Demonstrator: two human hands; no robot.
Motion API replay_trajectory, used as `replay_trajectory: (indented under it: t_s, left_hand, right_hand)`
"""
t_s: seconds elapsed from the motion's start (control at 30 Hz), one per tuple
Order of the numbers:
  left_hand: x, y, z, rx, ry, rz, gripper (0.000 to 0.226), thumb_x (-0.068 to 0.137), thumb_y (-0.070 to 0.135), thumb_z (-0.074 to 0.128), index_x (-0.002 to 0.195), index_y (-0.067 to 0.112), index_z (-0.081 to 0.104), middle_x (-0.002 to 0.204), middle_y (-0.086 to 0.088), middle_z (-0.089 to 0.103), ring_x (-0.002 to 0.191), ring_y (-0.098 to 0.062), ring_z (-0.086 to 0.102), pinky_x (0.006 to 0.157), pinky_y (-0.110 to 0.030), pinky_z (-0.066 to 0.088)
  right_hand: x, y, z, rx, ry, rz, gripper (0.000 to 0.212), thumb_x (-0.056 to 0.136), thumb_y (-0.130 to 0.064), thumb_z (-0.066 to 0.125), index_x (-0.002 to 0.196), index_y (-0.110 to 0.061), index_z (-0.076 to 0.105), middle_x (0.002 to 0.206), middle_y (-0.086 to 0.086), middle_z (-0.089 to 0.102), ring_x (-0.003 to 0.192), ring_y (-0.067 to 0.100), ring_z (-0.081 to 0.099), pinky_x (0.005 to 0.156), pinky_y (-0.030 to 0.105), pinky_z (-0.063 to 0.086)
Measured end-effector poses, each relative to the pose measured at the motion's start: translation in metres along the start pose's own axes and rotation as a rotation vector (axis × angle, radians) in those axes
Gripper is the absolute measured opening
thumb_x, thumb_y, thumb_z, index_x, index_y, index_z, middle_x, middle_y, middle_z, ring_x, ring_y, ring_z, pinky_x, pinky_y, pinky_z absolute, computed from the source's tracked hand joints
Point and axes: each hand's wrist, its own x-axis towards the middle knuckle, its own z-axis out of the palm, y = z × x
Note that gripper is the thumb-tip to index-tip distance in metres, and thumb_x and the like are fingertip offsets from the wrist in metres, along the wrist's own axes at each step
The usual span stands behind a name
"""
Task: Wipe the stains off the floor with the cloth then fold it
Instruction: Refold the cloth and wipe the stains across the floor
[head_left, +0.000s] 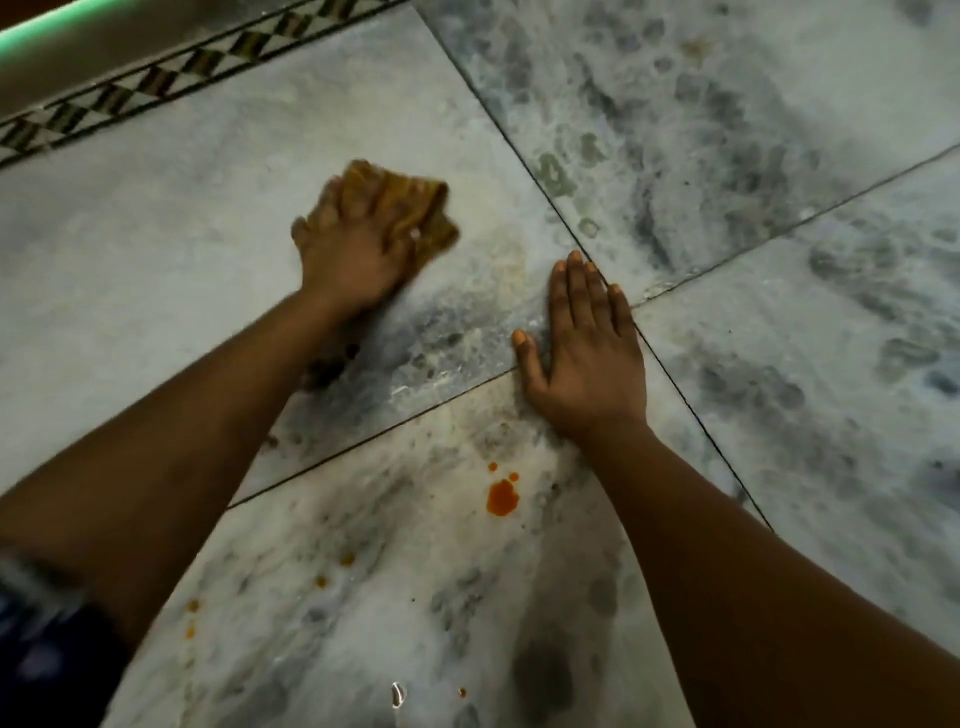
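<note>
My left hand (353, 244) presses a bunched brown cloth (434, 218) onto the grey marble floor (156, 218), fingers spread over it; the hand is motion-blurred. My right hand (582, 353) lies flat on the floor with fingers together, palm down, holding nothing, at the crossing of the tile joints. An orange-red stain (502, 496) with small droplets sits on the near tile, between my forearms. Smaller orange spots (332, 569) dot the tile nearer to me. A dark smear (327, 369) shows beside my left forearm.
A patterned border strip (156, 78) runs along the far left, with a skirting and green edge (52, 21) behind it. Dark blotchy marble tiles (727, 130) fill the right. A small shiny object (397, 693) lies near the bottom edge.
</note>
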Motion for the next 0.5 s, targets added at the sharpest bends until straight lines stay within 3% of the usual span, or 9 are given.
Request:
replay_trajectory:
  t_s: [0.07, 0.2, 0.33, 0.4, 0.5]
  left_hand:
    - [0.029, 0.025, -0.002, -0.042, 0.002, -0.067, 0.054, 0.093, 0.059, 0.031, 0.144, 0.042, 0.025, 0.159, 0.0, 0.008, 0.143, -0.036, 0.002, 0.111, -0.062, 0.005]
    - [0.021, 0.091, 0.012, 0.01, -0.047, 0.184, 0.056, 0.093, 0.06, 0.03, 0.145, 0.044, 0.02, 0.159, 0.001, 0.005, 0.144, -0.034, -0.004, 0.11, -0.065, 0.0]
    - [-0.026, 0.062, 0.018, 0.054, 0.016, 0.335, 0.058, 0.087, 0.062, 0.02, 0.143, 0.05, 0.014, 0.159, 0.007, 0.004, 0.145, -0.03, -0.004, 0.109, -0.06, 0.0]
    - [-0.016, 0.033, 0.011, 0.098, 0.015, 0.232, 0.061, 0.086, 0.063, 0.019, 0.145, 0.047, 0.014, 0.159, 0.004, 0.005, 0.145, -0.032, -0.001, 0.11, -0.06, 0.0]
    - [0.027, 0.03, -0.001, 0.01, -0.007, -0.061, 0.056, 0.093, 0.06, 0.027, 0.146, 0.043, 0.017, 0.159, 0.0, 0.003, 0.144, -0.037, -0.004, 0.109, -0.064, -0.002]
  right_hand:
    - [0.0, -0.001, 0.0, -0.009, 0.002, 0.007, 0.081, 0.085, -0.054, 0.012, 0.148, -0.003, 0.009, 0.157, 0.016, 0.007, 0.146, 0.025, 0.005, 0.117, 0.033, -0.001]
    - [0.002, -0.002, -0.002, -0.026, 0.014, 0.032, 0.083, 0.084, -0.054, 0.014, 0.147, 0.001, 0.013, 0.156, 0.021, 0.01, 0.145, 0.029, 0.007, 0.116, 0.036, 0.0]
    - [0.002, -0.001, -0.002, -0.037, 0.0, 0.032, 0.083, 0.086, -0.054, 0.015, 0.147, 0.001, 0.013, 0.156, 0.021, 0.009, 0.145, 0.03, 0.006, 0.117, 0.038, 0.002]
    - [0.001, 0.0, -0.002, -0.035, -0.022, 0.029, 0.081, 0.087, -0.054, 0.017, 0.148, 0.0, 0.008, 0.156, 0.02, 0.005, 0.146, 0.029, 0.003, 0.117, 0.037, 0.0]
    - [0.001, -0.001, -0.002, -0.03, -0.013, 0.027, 0.082, 0.087, -0.054, 0.017, 0.148, 0.0, 0.007, 0.156, 0.02, 0.003, 0.146, 0.028, 0.001, 0.117, 0.037, -0.001]
